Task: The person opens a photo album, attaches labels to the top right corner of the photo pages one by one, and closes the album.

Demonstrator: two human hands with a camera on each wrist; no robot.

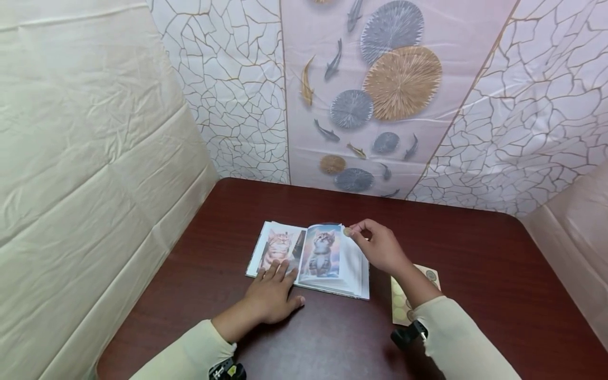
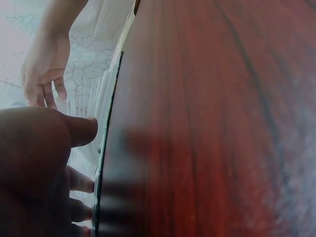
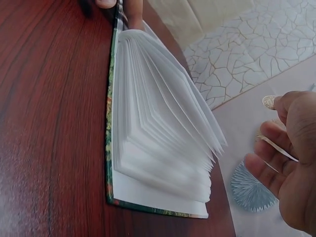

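An open book with white pages lies on the table, a cat picture on each visible page. My left hand rests with spread fingers on the lower edge of its left page; its thumb lies off the book, by the table. Between thumb and fingertips, my right hand pinches a small round gold sticker near the upper right of the cat picture on the right page. In the right wrist view the pages fan up loosely above the patterned cover.
A yellowish sheet with several round stickers lies right of the book, partly under the right forearm. The dark red-brown table has a patterned cloth hanging behind it and plain cloth at the left.
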